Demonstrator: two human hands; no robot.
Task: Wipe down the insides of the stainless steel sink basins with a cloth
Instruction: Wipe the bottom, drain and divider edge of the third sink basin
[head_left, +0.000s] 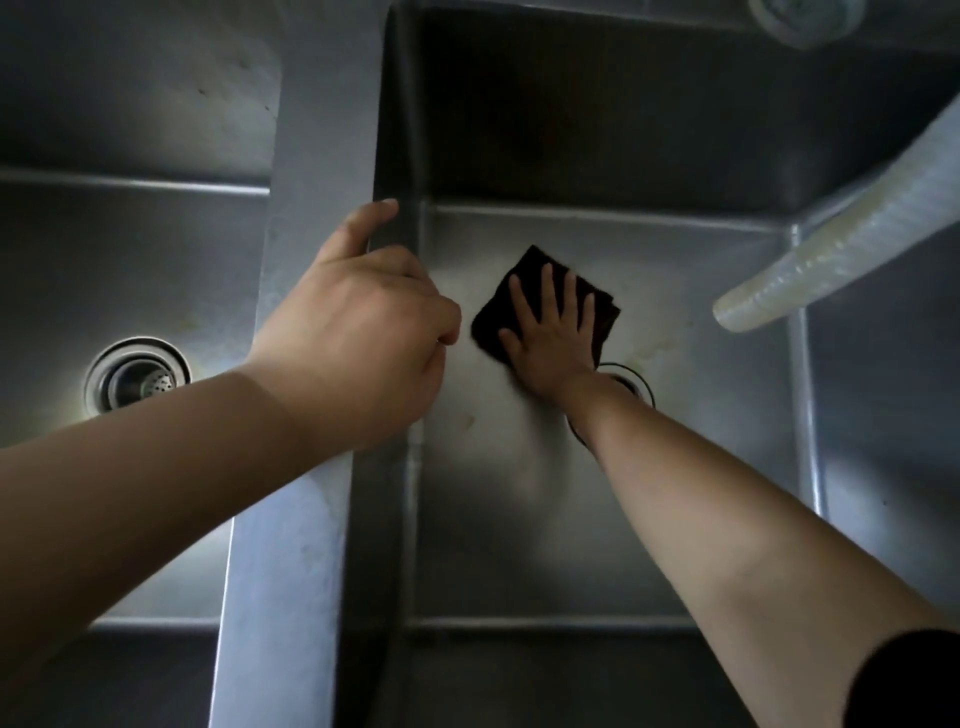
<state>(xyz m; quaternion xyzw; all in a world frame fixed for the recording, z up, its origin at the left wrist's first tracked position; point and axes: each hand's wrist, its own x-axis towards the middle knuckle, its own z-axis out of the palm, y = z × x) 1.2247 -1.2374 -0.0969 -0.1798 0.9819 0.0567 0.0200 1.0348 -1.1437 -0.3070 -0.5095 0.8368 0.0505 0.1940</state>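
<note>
1. Dim steel fills the whole view: a double sink, with the right basin (675, 291) deep and shadowed and the left basin (130, 249) beside it across a flat divider (306, 218).
2. On the floor of the right basin, just beyond its drain (631, 382), lies the cloth (519, 291), dark, folded into a rough square and flattened against the steel.
3. It looks soft, light and limp, so it should follow corners and seams readily; on smooth, possibly wet steel it will likely slide with little effort, and bunch up unless pressed flat.
4. The best hold is as it is now: a flat palm on top, spread wide; pinching an edge would serve for the walls.
5. The right hand (553, 332) lies on the cloth with fingers straight and spread, pressing, not gripping.
6. The left hand (358, 332) braces on the divider's edge, thumb along the top and fingers curled over the rim.
7. A pale, ribbed hose (831, 244) hangs in from the right above the basin.
8. The right drain is mostly covered by the wrist; the left drain (137, 376) shows its strainer.
9. The far wall is too dark to judge for dirt, the cloth's near edge is blurred, and faint yellowish marks on the floor may be stains.
</note>
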